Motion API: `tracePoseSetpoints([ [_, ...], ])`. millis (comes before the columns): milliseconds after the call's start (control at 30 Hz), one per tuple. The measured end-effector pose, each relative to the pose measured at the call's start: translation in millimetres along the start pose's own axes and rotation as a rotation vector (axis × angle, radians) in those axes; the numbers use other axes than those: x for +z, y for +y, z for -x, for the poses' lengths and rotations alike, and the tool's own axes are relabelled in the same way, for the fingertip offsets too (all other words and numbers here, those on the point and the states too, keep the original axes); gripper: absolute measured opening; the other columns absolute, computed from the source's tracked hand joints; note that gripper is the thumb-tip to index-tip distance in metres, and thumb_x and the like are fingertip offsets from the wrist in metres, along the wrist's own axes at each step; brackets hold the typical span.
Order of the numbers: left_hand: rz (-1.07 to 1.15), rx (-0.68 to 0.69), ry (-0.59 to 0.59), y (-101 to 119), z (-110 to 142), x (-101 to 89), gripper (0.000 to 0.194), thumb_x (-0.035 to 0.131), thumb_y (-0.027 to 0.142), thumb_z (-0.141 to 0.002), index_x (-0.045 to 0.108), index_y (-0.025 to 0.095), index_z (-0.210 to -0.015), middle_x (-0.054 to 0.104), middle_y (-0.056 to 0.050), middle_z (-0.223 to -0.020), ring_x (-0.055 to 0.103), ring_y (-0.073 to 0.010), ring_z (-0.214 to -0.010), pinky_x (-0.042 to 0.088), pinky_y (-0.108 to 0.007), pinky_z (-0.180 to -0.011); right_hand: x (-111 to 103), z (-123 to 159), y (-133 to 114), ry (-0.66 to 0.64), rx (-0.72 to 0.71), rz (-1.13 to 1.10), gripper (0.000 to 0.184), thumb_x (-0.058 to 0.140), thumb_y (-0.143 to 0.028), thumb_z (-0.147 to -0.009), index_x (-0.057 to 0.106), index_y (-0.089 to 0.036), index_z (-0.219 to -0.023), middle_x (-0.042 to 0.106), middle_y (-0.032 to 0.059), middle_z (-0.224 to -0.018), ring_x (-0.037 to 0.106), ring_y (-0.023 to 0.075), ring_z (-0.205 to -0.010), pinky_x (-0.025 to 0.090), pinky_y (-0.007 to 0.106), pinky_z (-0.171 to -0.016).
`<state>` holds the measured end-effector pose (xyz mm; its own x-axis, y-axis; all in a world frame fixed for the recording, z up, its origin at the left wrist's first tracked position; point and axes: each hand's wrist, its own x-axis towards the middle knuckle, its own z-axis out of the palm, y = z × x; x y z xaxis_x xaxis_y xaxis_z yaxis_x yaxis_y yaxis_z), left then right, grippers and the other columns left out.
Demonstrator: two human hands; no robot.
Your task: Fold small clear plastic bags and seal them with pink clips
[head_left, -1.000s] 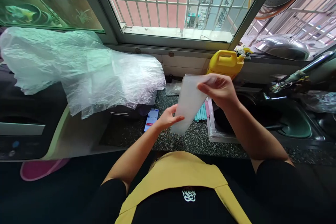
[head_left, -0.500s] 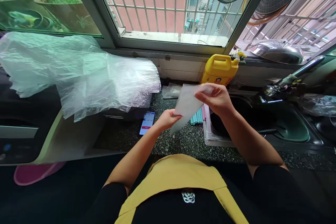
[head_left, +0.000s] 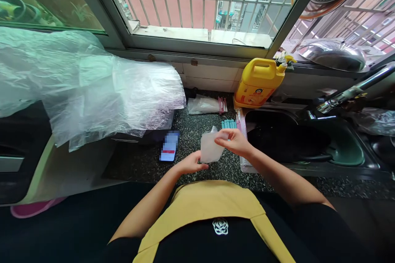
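A small frosted white plastic bag (head_left: 211,148) is held low over the counter, folded or bent over on itself. My right hand (head_left: 233,141) pinches its upper right side between thumb and fingers. At its lower left edge is my left hand (head_left: 190,163), with the thumb on the near face and the fingers beneath. Just behind my right hand lie several teal sealing clips (head_left: 228,124) in a row. Farther back, clear plastic bags (head_left: 202,104) lie flat with pink clips (head_left: 222,105) at their right end.
A phone (head_left: 169,146) lies left of my hands on the speckled counter (head_left: 135,168). Plastic sheeting (head_left: 123,90) covers an appliance at left. A yellow jug (head_left: 259,82) stands at the back. To the right, a dark pan (head_left: 284,141) sits in the sink beneath a faucet (head_left: 348,92).
Both hands have come down and closer to me with the plastic bag, which now looks more folded. My right hand has moved left, uncovering the clear bags and pink clips behind.
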<state>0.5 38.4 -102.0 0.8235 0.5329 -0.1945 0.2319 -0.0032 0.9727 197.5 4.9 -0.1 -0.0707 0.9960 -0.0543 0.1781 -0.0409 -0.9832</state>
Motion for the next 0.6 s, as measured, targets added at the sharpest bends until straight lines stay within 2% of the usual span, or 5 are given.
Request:
tracePoseSetpoints([
  [67,0.013,-0.034,-0.01,7.9,1.9,-9.3,0.05,0.075,0.044,-0.06,0.069,0.017,-0.101,0.071,-0.008,-0.097,0.061,-0.0242,-0.091,0.049,-0.03,-0.076,3.1,-3.2,13.1,0.024,0.057,-0.018,0.039,0.071,-0.051,-0.064,0.058,-0.015,-0.061,0.047,-0.0039,-0.053,0.039,0.0074,-0.052,0.032,0.022,-0.049],
  [200,0.107,-0.002,0.277,28.3,-3.1,-19.2,0.053,0.076,0.05,-0.058,0.07,0.017,-0.099,0.07,-0.009,-0.1,0.059,-0.0231,-0.092,0.046,-0.03,-0.08,6.9,-9.2,24.7,0.047,0.112,-0.059,0.039,0.071,-0.052,-0.062,0.058,-0.015,-0.062,0.05,-0.0028,-0.057,0.042,0.0086,-0.054,0.035,0.024,-0.053],
  [433,0.498,-0.019,0.547,41.0,-22.2,-0.5,0.041,0.076,0.053,-0.054,0.067,0.014,-0.064,0.064,-0.002,-0.063,0.053,-0.0122,-0.06,0.043,-0.024,-0.06,12.2,-13.0,32.3,0.092,0.142,-0.119,0.044,0.075,-0.055,-0.056,0.059,-0.016,-0.067,0.056,-0.0014,-0.062,0.048,0.0104,-0.057,0.039,0.025,-0.056],
  [533,0.589,-0.051,0.602,42.7,-24.8,2.0,0.037,0.078,0.048,-0.052,0.063,0.015,-0.06,0.061,0.001,-0.058,0.051,-0.0099,-0.056,0.042,-0.023,-0.058,14.5,-8.2,42.6,0.141,0.162,-0.185,0.049,0.076,-0.058,-0.052,0.06,-0.017,-0.073,0.06,-0.0006,-0.067,0.051,0.0117,-0.06,0.042,0.026,-0.058],
  [600,0.646,-0.086,0.596,43.1,-25.3,1.7,0.037,0.078,0.047,-0.051,0.062,0.014,-0.059,0.061,0.001,-0.058,0.051,-0.0094,-0.055,0.042,-0.023,-0.057,16.9,-4.2,51.0,0.189,0.185,-0.186,0.047,0.073,-0.06,-0.055,0.06,-0.017,-0.068,0.057,-0.0015,-0.061,0.049,0.0108,-0.057,0.04,0.025,-0.057],
])
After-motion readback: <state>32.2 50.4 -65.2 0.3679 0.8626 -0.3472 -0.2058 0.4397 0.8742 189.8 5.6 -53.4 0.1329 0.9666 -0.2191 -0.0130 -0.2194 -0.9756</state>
